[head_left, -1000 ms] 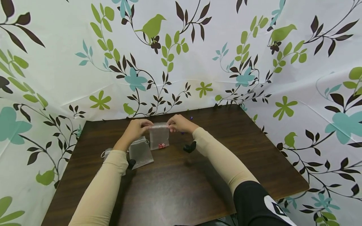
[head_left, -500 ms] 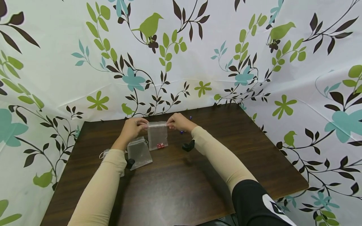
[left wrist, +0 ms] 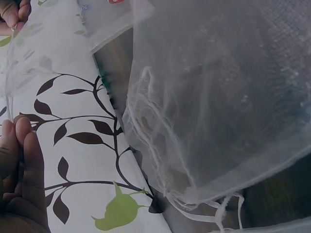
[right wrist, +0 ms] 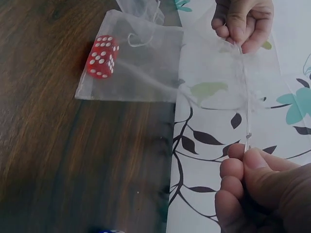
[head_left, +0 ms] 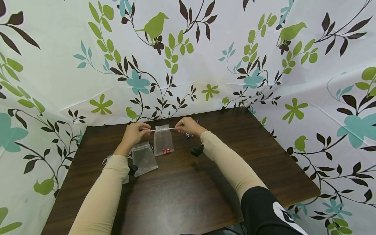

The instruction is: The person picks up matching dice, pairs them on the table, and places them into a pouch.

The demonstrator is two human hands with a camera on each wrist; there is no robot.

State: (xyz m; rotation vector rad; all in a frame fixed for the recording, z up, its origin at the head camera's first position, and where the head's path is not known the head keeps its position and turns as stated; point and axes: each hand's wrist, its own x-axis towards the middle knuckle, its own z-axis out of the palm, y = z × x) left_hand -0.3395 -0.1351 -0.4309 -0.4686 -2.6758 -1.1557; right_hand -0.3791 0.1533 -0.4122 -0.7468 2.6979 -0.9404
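Note:
A sheer white drawstring bag [head_left: 162,141] hangs between the two hands, its top gathered on the cord. My left hand [head_left: 133,134] pinches the drawstring [right wrist: 246,102] at the left end. At the other end, my right hand [head_left: 189,126] pinches the cord between thumb and fingers, as the right wrist view shows. The cord is stretched straight, with the bag's mouth puckered in the middle. Inside the bag's bottom corner are two red dice [right wrist: 102,56] with white pips, side by side.
A second sheer bag [head_left: 144,160] lies flat on the dark wooden table [head_left: 176,195], left of the held one. More sheer bag fabric [head_left: 108,159] lies by the left forearm. Blue dice [head_left: 188,136] sit beyond the right wrist. A patterned cloth [head_left: 188,65] stands behind the table.
The hands have gone from the top edge of the bag to the drawstring and moved slightly apart. The bag's mouth has narrowed from flat and wide to gathered.

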